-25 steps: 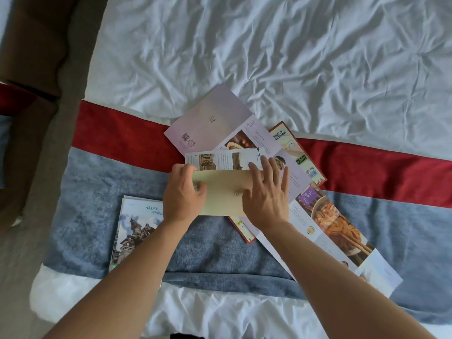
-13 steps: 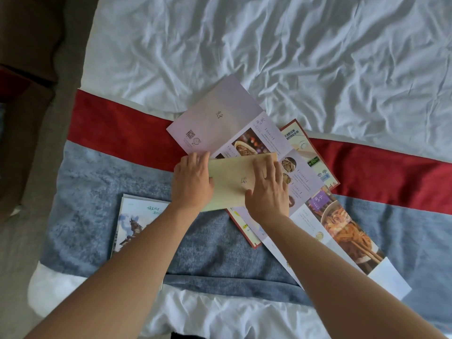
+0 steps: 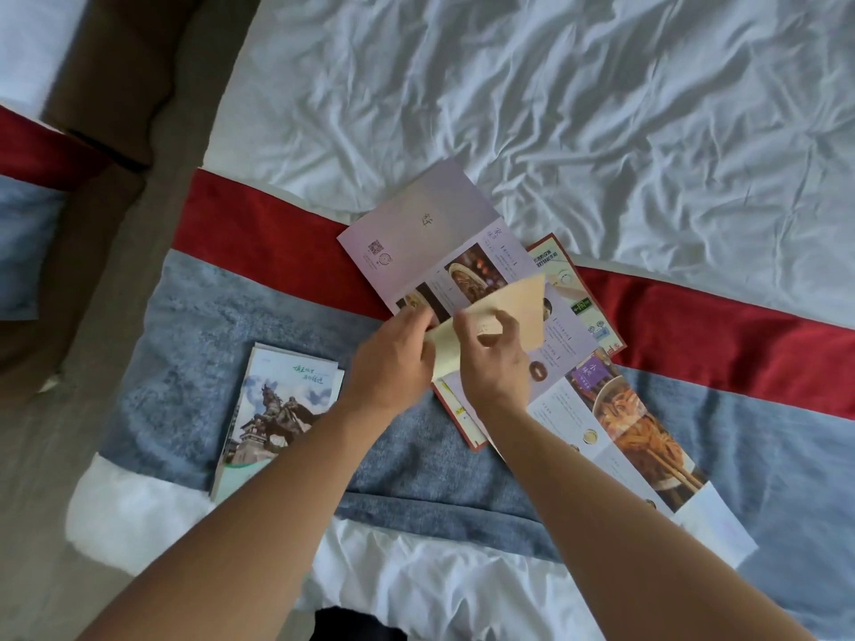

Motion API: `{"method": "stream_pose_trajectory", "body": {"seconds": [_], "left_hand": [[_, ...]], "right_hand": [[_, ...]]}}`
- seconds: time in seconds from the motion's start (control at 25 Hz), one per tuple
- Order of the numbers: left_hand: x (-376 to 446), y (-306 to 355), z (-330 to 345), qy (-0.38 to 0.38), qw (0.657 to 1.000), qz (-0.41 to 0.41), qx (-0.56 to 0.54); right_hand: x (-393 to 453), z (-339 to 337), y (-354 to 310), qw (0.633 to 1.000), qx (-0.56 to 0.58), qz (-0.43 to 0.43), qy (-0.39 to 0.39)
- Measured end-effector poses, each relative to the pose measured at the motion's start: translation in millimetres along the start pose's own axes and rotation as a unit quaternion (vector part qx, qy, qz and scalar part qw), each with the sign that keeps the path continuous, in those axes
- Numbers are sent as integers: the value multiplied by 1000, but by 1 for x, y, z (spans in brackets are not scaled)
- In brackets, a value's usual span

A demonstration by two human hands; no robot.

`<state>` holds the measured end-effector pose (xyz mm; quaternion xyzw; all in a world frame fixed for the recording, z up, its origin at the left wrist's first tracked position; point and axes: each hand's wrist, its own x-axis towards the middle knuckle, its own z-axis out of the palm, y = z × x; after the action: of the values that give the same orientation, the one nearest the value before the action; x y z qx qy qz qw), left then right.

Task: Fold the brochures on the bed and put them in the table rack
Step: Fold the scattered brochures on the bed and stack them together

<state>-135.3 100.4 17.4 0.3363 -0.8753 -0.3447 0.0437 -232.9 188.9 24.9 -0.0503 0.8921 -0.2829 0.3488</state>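
While both hands work at the middle of the bed, the cream brochure point(image 3: 504, 312) sits folded between them, tilted, its far corner pointing up toward the red band. Left hand point(image 3: 393, 358) grips its near-left edge, fingers curled over the paper; right hand point(image 3: 497, 358) lies on top of it, thumb and fingers pinching the folded sheet, knuckles toward the camera. Whether the cream brochure is lifted clear of the papers below or resting on them is hard to tell.

Right beneath it, the long lilac brochure point(image 3: 416, 224) lies unfolded, running on a slant from the white sheet down to the right, food photos along its panels and a big noodle picture near its lower end. Under that one, a red-edged brochure point(image 3: 578, 293) peeks out on both sides, its lower corner showing just below the right wrist.

Off to the left, well apart from the pile, a folded green brochure point(image 3: 277, 409) with a horseman statue on its cover lies flat on the grey blanket point(image 3: 208, 340). That blanket crosses the bed point(image 3: 555, 108) with a red band point(image 3: 717, 340) along its far edge, over a crumpled white sheet. Brown furniture and carpet show at the far left.
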Motion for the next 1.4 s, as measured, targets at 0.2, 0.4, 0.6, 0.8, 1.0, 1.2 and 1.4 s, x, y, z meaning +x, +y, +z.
{"method": "stream_pose_trajectory", "body": {"seconds": [0.2, 0.4, 0.6, 0.8, 1.0, 1.2, 1.4], "left_hand": [[-45, 36, 4, -60, 996, 66, 24], [-85, 38, 1, -2, 998, -60, -24], [-109, 16, -17, 40, 978, -199, -54], [-134, -21, -26, 45, 978, -194, -59], [-154, -68, -39, 13, 990, -137, 12], [-172, -126, -59, -2, 993, -109, 41], [-180, -169, -70, -35, 990, -104, 83]], "right_hand": [[-20, -28, -4, 996, 52, 60, 44], [-51, -49, 23, 996, 78, 22, 28], [-81, -36, 38, 996, 65, -23, -61], [-100, -1, 41, 993, 3, -46, -110], [-125, 59, 39, 938, -260, -206, -99], [-139, 120, 41, 905, -357, -197, -119], [-145, 168, 45, 898, -358, -211, -141]]}}
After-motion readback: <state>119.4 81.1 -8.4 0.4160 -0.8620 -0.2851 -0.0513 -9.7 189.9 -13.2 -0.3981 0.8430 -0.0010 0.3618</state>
